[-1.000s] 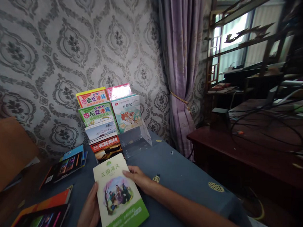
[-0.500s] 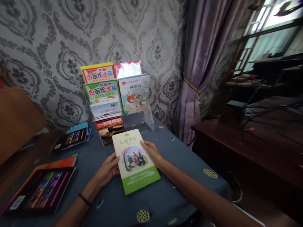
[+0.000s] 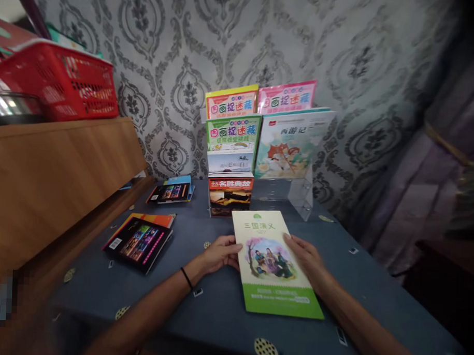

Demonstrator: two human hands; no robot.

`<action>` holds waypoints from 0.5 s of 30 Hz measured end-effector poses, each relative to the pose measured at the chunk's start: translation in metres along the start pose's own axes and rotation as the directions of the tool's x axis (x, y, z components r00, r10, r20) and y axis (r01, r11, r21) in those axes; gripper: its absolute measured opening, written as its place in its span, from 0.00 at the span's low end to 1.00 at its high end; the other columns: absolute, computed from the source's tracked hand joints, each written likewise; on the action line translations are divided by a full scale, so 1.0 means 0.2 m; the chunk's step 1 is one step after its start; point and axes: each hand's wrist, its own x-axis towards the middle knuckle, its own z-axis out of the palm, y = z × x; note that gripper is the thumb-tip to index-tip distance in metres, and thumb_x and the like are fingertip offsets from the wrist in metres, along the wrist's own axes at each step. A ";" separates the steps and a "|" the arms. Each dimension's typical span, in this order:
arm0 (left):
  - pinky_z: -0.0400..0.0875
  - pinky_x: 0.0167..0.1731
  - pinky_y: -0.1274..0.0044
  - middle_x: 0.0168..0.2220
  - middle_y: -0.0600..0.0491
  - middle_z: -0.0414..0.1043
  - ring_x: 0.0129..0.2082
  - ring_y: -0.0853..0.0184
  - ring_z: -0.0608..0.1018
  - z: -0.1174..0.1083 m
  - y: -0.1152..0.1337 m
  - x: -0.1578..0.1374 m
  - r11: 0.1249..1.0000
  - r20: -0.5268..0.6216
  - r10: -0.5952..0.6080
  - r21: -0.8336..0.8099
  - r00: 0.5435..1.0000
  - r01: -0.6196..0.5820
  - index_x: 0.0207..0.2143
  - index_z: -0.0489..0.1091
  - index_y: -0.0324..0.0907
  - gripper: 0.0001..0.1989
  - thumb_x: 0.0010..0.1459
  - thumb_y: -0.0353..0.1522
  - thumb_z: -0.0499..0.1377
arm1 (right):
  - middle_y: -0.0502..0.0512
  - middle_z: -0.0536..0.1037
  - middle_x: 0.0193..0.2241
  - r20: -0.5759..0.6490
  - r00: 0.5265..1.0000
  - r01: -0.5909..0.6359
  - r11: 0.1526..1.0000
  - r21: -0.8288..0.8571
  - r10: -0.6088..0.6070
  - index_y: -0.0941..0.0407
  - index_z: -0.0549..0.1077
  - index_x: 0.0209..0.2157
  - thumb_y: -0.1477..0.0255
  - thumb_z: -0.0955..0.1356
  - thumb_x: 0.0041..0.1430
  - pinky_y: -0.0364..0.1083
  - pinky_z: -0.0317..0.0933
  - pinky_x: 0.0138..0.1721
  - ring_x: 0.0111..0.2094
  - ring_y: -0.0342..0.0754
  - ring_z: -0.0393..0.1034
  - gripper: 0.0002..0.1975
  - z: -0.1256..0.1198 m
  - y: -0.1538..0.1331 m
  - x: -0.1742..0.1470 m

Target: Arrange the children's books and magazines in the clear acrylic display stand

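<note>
A cream and green book [image 3: 275, 261] with painted figures on its cover is held between my two hands, front side up. My left hand [image 3: 221, 253] grips its left edge, thumb on the cover and fingers partly hidden underneath. On the opposite edge my right hand [image 3: 306, 255] closes round the book, thumb on top. Just beyond stands a clear acrylic display rack [image 3: 300, 198]. Its left side carries several books in tiers, among them a red-titled book [image 3: 230, 195] at the bottom and a green one [image 3: 233, 132]. A pale teal book [image 3: 292, 146] and a pink book [image 3: 286, 96] fill the right side's upper tiers.
Two piles lie on the blue tablecloth [image 3: 200, 326] at left: a black book [image 3: 139, 244] over an orange one, and a smaller dark book [image 3: 170, 192] behind. A wooden cabinet [image 3: 57, 192] borders the left, bearing a red basket [image 3: 77, 81]. A curtain [image 3: 424, 168] hangs at right.
My view has swung left, so the rack and book appear further right and the red basket has come into view. Both hands still hold the cream and green book.
</note>
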 end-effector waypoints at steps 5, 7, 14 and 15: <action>0.76 0.26 0.79 0.30 0.49 0.79 0.25 0.69 0.80 -0.02 0.01 -0.02 1.000 -0.006 -0.011 0.018 1.000 0.011 0.41 0.74 0.35 0.31 0.40 0.46 0.75 | 0.58 0.84 0.28 -0.007 0.999 -0.037 0.999 0.027 0.037 0.54 0.78 0.32 0.62 0.76 0.48 0.48 0.72 0.26 0.25 0.55 0.79 0.12 0.02 -0.02 -0.02; 0.76 0.26 0.78 0.30 0.49 0.79 0.24 0.68 0.80 -0.02 0.00 -0.02 1.000 -0.009 -0.008 0.016 1.000 0.008 0.41 0.74 0.35 0.31 0.40 0.46 0.75 | 0.59 0.84 0.29 -0.003 0.999 -0.049 0.999 0.020 0.050 0.54 0.78 0.33 0.62 0.75 0.49 0.48 0.72 0.26 0.25 0.55 0.79 0.12 0.03 -0.02 -0.03; 0.76 0.25 0.78 0.28 0.50 0.78 0.23 0.67 0.80 -0.06 0.00 0.00 1.000 -0.040 -0.007 -0.018 0.999 0.006 0.37 0.72 0.37 0.27 0.45 0.48 0.72 | 0.59 0.84 0.28 0.003 0.997 -0.081 0.997 -0.008 0.081 0.53 0.78 0.33 0.62 0.75 0.49 0.48 0.71 0.24 0.24 0.55 0.79 0.12 0.04 -0.04 -0.03; 0.77 0.25 0.78 0.27 0.50 0.77 0.23 0.67 0.80 -0.07 0.01 0.00 0.999 -0.078 -0.009 -0.033 0.997 0.006 0.35 0.71 0.37 0.24 0.47 0.47 0.71 | 0.59 0.84 0.27 0.016 0.996 -0.085 0.996 -0.024 0.085 0.54 0.78 0.34 0.62 0.75 0.49 0.48 0.72 0.24 0.24 0.55 0.79 0.13 0.03 -0.04 -0.04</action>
